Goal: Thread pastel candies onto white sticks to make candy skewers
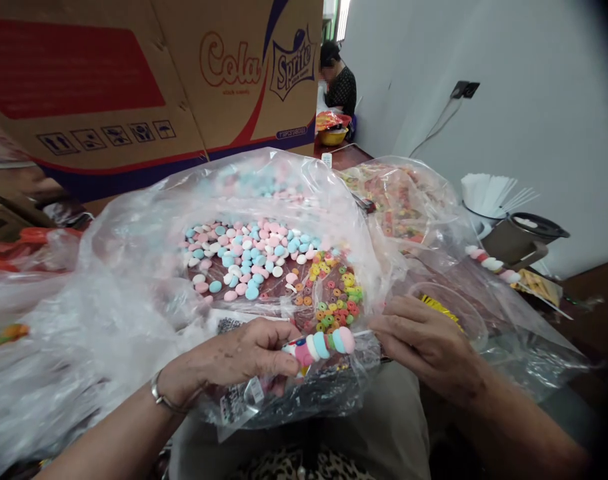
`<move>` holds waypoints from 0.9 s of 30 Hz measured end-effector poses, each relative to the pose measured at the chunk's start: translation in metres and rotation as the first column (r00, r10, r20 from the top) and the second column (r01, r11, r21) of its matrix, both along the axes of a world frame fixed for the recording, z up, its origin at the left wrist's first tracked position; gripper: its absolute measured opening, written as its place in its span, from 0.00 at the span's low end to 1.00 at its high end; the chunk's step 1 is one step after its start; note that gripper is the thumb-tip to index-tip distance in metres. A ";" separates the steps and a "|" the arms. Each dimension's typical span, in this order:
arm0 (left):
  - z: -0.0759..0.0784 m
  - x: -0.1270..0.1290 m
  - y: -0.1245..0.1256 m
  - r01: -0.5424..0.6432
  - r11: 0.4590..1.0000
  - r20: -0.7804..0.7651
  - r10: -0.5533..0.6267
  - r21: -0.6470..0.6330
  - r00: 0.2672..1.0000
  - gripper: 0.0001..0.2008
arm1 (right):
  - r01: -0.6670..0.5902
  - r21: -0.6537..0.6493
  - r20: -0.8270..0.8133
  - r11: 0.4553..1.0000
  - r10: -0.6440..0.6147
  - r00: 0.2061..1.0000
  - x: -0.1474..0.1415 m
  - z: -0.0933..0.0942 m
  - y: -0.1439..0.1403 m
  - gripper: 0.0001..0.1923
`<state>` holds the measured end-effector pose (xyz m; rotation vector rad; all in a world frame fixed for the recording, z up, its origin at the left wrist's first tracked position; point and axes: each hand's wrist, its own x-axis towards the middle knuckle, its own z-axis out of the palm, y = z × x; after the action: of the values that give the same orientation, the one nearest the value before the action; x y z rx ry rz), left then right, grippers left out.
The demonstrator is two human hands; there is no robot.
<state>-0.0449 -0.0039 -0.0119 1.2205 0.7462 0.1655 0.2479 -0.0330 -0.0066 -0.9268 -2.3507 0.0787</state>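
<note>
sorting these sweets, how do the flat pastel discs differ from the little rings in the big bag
The flat pastel discs are solid, in pink, blue and white; the little rings have holes and come in brighter orange, green, yellow and red. The discs look larger and fill more of the big bag; the rings cluster at its right. Both lie loose inside it.

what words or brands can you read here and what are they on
"Cola": red script on the cardboard box.
"Sprite": purple emblem on the same box, beside "Cola".
Small line under "Cola": too small to read.
Blue tag near the box's lower edge: blurred.
Handling pictograms on the box: symbols only.
White label on the plastic bag under the left hand: print too small to read.
</note>
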 end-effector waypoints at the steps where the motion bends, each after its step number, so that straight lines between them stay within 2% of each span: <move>1: 0.000 0.003 0.000 0.013 1.000 -0.012 -0.013 -0.024 1.000 0.13 | -0.022 -0.027 0.003 0.999 0.022 1.000 0.001 -0.002 0.002 0.12; 5: -0.004 0.012 0.001 0.066 0.997 -0.076 -0.068 -0.036 0.995 0.14 | -0.081 -0.142 0.044 0.987 0.088 0.995 0.000 -0.009 0.006 0.15; 10: -0.004 0.014 0.001 0.058 0.995 -0.134 -0.047 0.077 0.990 0.12 | -0.123 -0.147 0.036 0.981 0.129 0.991 0.000 -0.009 0.007 0.16; 13: 0.000 0.011 0.003 0.096 0.975 -0.191 -0.057 0.202 0.980 0.13 | -0.114 -0.170 0.018 0.979 0.119 0.993 0.003 -0.004 0.007 0.16; 16: 0.003 0.006 0.007 0.162 0.910 -0.202 -0.089 0.382 0.975 0.14 | -0.047 -0.295 0.009 0.955 0.052 0.999 0.003 -0.001 0.006 0.16; 20: 0.000 -0.001 0.007 0.199 0.786 -0.226 -0.077 0.586 0.971 0.14 | 0.058 -0.529 0.015 0.847 -0.059 0.998 0.000 0.000 0.002 0.14; 23: -0.003 -0.003 0.004 0.197 0.715 -0.240 -0.042 0.671 0.970 0.14 | 0.095 -0.612 0.039 0.785 -0.090 0.995 -0.007 -0.005 -0.001 0.14; 25: -0.002 -0.001 0.004 0.197 0.706 -0.245 -0.034 0.681 0.969 0.14 | 0.090 -0.581 0.042 0.809 -0.081 0.996 -0.011 -0.007 -0.003 0.14; 27: 0.002 0.001 0.005 0.204 0.722 -0.246 -0.048 0.661 0.968 0.13 | 0.050 -0.449 0.037 0.892 -0.037 0.999 -0.012 -0.005 -0.004 0.15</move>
<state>-0.0440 0.0011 -0.0100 2.0259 0.8111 0.2074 0.2360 -0.0369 -0.0116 -1.2005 -2.3786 0.6207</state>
